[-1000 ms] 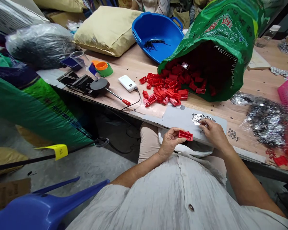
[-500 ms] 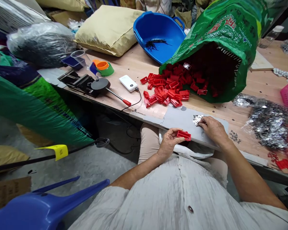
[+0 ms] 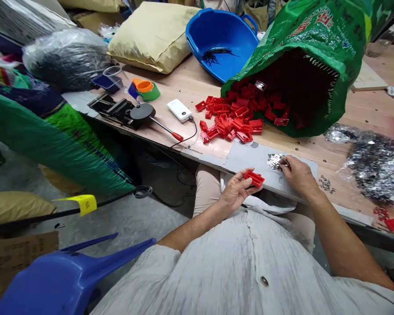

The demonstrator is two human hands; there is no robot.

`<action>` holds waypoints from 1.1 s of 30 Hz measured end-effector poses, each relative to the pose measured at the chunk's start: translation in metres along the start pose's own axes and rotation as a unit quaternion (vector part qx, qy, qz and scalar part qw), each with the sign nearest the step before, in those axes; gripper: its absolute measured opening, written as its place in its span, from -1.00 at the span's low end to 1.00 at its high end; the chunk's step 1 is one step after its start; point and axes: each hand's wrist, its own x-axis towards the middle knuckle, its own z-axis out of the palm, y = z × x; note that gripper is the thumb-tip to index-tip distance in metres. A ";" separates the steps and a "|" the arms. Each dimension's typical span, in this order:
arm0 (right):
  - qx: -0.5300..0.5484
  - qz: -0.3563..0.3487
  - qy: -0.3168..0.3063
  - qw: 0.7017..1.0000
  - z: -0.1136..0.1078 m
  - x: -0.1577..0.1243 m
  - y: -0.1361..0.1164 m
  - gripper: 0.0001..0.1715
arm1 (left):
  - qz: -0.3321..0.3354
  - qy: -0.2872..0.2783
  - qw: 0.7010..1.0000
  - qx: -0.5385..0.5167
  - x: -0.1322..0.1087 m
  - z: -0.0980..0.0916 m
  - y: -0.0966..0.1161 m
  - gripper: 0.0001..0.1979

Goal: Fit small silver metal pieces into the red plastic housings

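At the near edge of the wooden workbench (image 3: 187, 89), a grey board (image 3: 249, 159) lies across the table edge, just above the person's beige trousers (image 3: 206, 188). The left hand (image 3: 236, 190) is curled partly closed, with a red plastic part (image 3: 254, 178) held between the thumb and fingertips, just beside the board's near edge. The right hand (image 3: 298, 175) rests on the board, its fingers (image 3: 284, 162) bunched and touching a small patch of silver metal pieces (image 3: 275, 161); whether they pinch a piece cannot be told. Farther away, a heap of red plastic parts (image 3: 231, 120) spills from the mouth of a green woven sack (image 3: 305, 70) lying on its side on the table. A blue plastic basin (image 3: 221, 43) sits beyond the sack, with black wire-like bits (image 3: 215, 55) inside. To the left of the heap lie a white power bank (image 3: 179, 110) and a black hand tool with a red-tipped metal rod (image 3: 141, 111). To the right, a clear plastic bag of silver metal pieces (image 3: 377, 168) lies near a loose scatter of similar bits (image 3: 326, 184).
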 end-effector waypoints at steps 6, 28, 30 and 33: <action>0.089 0.010 0.063 0.994 -0.008 -0.007 -0.009 -0.81 | 0.031 -0.014 0.999 0.026 0.002 0.002 0.000 -0.53; 0.302 -0.130 -0.101 0.939 -0.012 -0.036 -0.065 -0.93 | 0.055 -0.039 0.987 0.143 0.005 0.002 0.002 -0.54; 0.311 -0.090 -0.137 0.936 -0.012 -0.037 -0.064 -0.93 | 0.059 -0.045 0.984 0.161 0.006 -0.001 0.000 -0.53; 0.347 -0.040 -0.174 0.921 -0.010 -0.040 -0.061 -0.87 | 0.060 -0.048 0.983 0.169 0.007 -0.003 -0.002 -0.51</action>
